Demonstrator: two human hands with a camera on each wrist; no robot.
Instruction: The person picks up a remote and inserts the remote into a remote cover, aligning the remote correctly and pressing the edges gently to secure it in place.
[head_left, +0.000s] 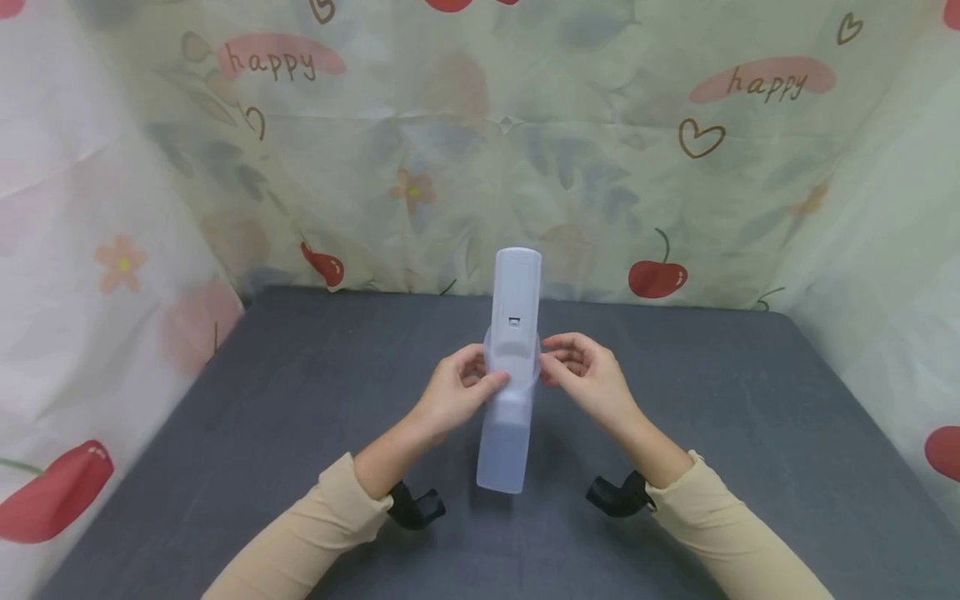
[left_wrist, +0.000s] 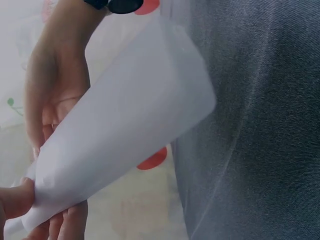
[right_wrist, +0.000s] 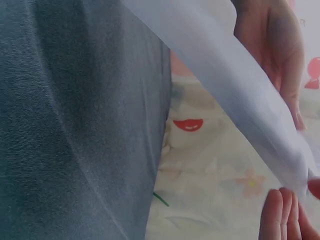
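Head view: gripped a pale bottle (head_left: 510,375) mid-body, above a grey table (head_left: 225,433), left hand (head_left: 453,396) and right hand (head_left: 588,379) curled round its sides. Left wrist: pinched the bottle (left_wrist: 125,130) with fingertips (left_wrist: 17,197). Right wrist: held the bottle (right_wrist: 235,85) likewise.

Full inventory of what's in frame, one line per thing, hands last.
plastic device: 1, pale white, long and slim with a round collar midway, held up over the middle of the table between both hands.
table: 1, dark grey cloth top, under the hands.
backdrop: 1, pale sheet printed with cherries, flowers, hearts and the word happy, hung behind and along both sides of the table.
wrist mounts: 2, black, one at each wrist.
sleeves: 2, beige, on both forearms.
left hand: 1, grips the device's collar from the left.
right hand: 1, pinches the collar from the right.
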